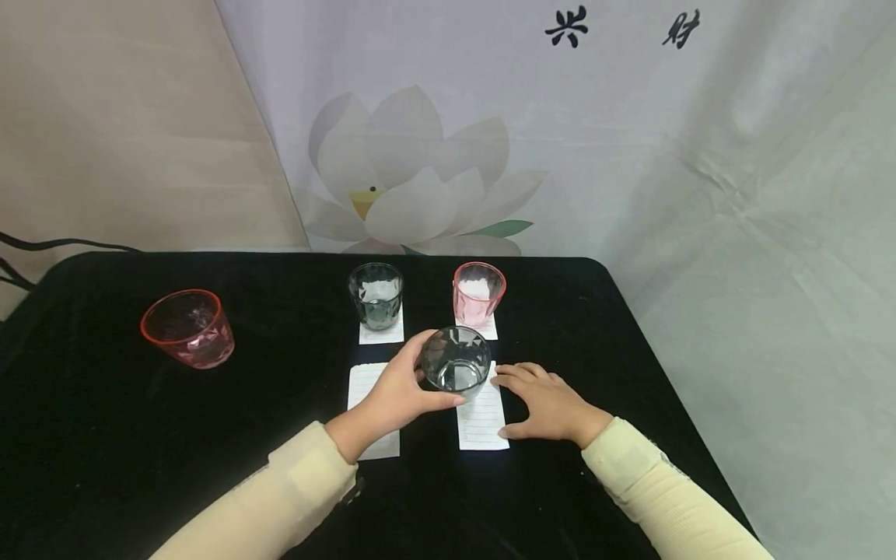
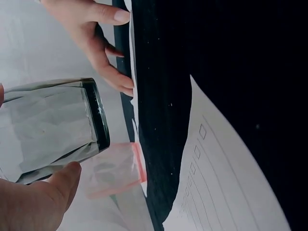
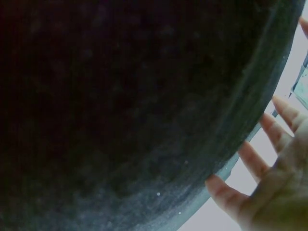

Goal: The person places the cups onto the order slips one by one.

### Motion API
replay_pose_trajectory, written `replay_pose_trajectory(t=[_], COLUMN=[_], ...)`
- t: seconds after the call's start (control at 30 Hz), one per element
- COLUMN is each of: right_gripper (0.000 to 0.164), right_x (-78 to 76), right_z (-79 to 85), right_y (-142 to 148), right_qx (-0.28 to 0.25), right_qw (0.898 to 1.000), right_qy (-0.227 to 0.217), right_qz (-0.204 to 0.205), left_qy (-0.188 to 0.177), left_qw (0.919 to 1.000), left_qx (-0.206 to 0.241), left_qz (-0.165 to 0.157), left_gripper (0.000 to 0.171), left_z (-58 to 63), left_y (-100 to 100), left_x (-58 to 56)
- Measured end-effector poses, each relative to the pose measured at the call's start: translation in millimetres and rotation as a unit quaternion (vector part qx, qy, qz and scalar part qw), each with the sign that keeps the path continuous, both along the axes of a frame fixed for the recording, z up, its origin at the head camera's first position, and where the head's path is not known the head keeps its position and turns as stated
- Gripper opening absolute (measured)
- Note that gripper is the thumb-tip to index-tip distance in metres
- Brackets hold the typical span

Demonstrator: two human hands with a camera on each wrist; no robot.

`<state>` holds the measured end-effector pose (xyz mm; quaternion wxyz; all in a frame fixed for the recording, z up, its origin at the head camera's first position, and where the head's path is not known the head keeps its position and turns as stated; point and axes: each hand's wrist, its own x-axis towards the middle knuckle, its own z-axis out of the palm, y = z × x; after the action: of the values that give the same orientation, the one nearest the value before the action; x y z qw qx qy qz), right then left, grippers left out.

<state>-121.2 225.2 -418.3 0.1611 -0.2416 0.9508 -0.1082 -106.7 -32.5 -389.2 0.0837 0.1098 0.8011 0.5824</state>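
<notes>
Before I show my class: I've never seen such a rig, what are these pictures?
No machine: a person's bare left hand and right hand do the work. The wide picture comes from a head-worn camera; the others, from one on each wrist. On the black table lie paper slips; a grey glass and a pink glass stand on the back two, another pink glass is further left. The left hand holds up a second grey glass; the right hand is at the front right slip.

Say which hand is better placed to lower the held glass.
Likely the left hand: it grips the gray glass; the right hand, holding none, is at the edge of a lined sheet.
</notes>
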Motion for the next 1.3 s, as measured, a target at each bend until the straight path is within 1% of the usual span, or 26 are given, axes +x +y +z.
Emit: replay_pose_trajectory(t=[0.23, 0.4, 0.57, 0.8, 1.1, 1.3], right_gripper=[0.076, 0.077, 0.079, 0.083, 0.082, 0.084], right_x=[-0.7, -0.7, -1.1, -1.6, -1.6, -1.2], right_z=[-1.0, -0.8, -0.6, -2.7, -1.6, -1.4], right_y=[0, 0, 0, 0, 2, 2], right_qx=[0.000, -0.004, 0.000, 0.003, -0.013, -0.024], right_qw=[1.000, 1.000, 1.000, 1.000, 1.000, 1.000], right_qy=[0.000, -0.004, -0.009, -0.006, -0.005, -0.004], right_qz=[0.000, -0.005, -0.011, -0.014, -0.004, -0.007], left_qy=[0.007, 0.002, -0.007, -0.001, 0.007, 0.009], left_qw=[0.9998, 0.9996, 0.9995, 0.9983, 0.9983, 0.9980], left_qx=[0.005, 0.013, 0.019, 0.034, 0.022, 0.015], left_qz=[-0.019, -0.025, -0.026, -0.047, -0.053, -0.061], left_gripper=[0.093, 0.092, 0.092, 0.090, 0.090, 0.090], left_z=[-2.0, -5.1, -8.0, -9.7, -14.4, -16.4], left_y=[6, 9, 13, 18, 25, 28], left_x=[-3.0, -5.0, -4.9, -3.3, -2.8, -2.2])
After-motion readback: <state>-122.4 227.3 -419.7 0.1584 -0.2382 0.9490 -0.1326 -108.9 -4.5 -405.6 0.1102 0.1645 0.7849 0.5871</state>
